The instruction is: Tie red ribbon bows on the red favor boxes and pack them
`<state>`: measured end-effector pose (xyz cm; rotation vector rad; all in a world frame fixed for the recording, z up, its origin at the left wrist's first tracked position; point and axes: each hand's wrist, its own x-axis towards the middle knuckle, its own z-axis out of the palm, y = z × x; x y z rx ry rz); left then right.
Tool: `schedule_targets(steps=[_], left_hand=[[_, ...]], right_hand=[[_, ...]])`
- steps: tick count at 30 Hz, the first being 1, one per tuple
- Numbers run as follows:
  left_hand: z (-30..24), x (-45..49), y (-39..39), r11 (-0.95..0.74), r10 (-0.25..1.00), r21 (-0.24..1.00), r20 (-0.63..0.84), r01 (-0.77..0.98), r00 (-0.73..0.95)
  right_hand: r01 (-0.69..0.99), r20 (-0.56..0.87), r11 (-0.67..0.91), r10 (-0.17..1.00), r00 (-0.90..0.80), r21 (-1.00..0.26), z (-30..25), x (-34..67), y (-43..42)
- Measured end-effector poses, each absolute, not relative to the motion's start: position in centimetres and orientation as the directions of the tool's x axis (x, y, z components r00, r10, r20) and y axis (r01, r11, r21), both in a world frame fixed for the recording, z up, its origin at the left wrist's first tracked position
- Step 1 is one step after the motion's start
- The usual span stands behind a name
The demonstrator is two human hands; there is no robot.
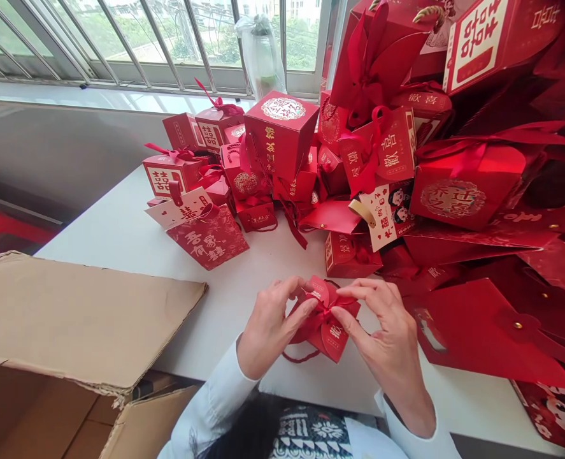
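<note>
Facing a white table (120, 242) set against a wide window (120, 44) with slanted metal bars, trees and buildings beyond it at 11 to 12 o'clock. On the sill at 12 o'clock stands a clear plastic bag (260, 54), wrapped around something upright. A cardboard carton (72, 319) sits open at 8 to 9 o'clock, one big flap lying over the table's edge.

Large red heap fills 11 to 3 o'clock: folded and assembled gift boxes, ribbons and tags, piled high on the right. Flat red gift bags (483, 331) with gold snaps spread toward 3 to 4 o'clock, nearest the hands on that side. Biggest single box in the middle of the heap, a red cube with gold lettering (279, 134), stands on its corner, tilted. A white tag with a cartoon couple (386, 217) leans against the boxes at 1 o'clock, well above the hands.

Small red favour box (323, 322) held just above the table at 6 o'clock, apart from the heap, a thin red cord looped below it. Left hand (272, 325) and right hand (378, 319) close together, both pinching its red ribbon bow (327, 306) between thumbs and fingers. White sleeves (210, 408) at both wrists.
</note>
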<state>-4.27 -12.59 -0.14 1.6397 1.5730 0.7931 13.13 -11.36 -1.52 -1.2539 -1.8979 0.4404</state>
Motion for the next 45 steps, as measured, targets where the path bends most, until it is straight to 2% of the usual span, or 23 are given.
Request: schedule_targets(steps=[4,8,14,16,21,23,28,33,38,45], left_hand=[[-0.4,-4.2,-12.2,0.001,0.997,0.898,-0.032,0.440,0.063],[-1.4,-4.3,-11.6,0.145,0.987,0.978,-0.154,0.151,0.049],[-2.7,-4.2,-10.7,0.284,0.958,0.943,-0.271,-0.176,0.093],[-2.8,-4.2,-10.6,0.291,0.955,0.943,-0.277,-0.163,0.102],[-1.9,-4.8,-10.9,0.186,0.976,0.974,-0.198,0.126,0.088],[-1.4,-4.9,-11.2,0.157,0.978,0.973,-0.177,0.172,0.107],[-1.5,-4.7,-11.3,0.122,0.988,0.985,-0.132,0.118,0.080],[-2.5,-4.6,-10.5,0.108,0.994,0.989,-0.110,0.101,0.014],[-3.1,-5.4,-11.0,0.023,0.994,0.995,-0.033,0.098,0.102],[-3.5,-4.9,-11.6,0.005,0.999,0.997,-0.009,0.073,0.048]], right_hand=[[0.654,0.403,0.435,0.891,-0.210,-0.619,-2.0,12.2,-12.1],[0.637,0.349,0.406,0.911,-0.221,-0.655,-2.8,12.0,-12.2],[0.596,0.291,0.414,0.910,-0.296,-0.688,-3.0,12.7,-11.7],[0.573,0.294,0.417,0.908,-0.300,-0.705,-2.8,12.9,-11.5],[0.550,0.302,0.376,0.927,-0.225,-0.746,-2.4,12.7,-10.9],[0.572,0.266,0.349,0.937,-0.227,-0.742,-2.4,12.4,-10.7],[0.573,0.172,0.314,0.942,-0.288,-0.757,-2.3,11.6,-10.2],[0.556,0.110,0.246,0.958,-0.266,-0.794,-2.6,11.3,-10.0],[0.540,0.110,0.230,0.963,-0.246,-0.809,-3.1,11.3,-10.1],[0.545,0.117,0.232,0.964,-0.238,-0.806,-3.2,11.4,-10.4]])
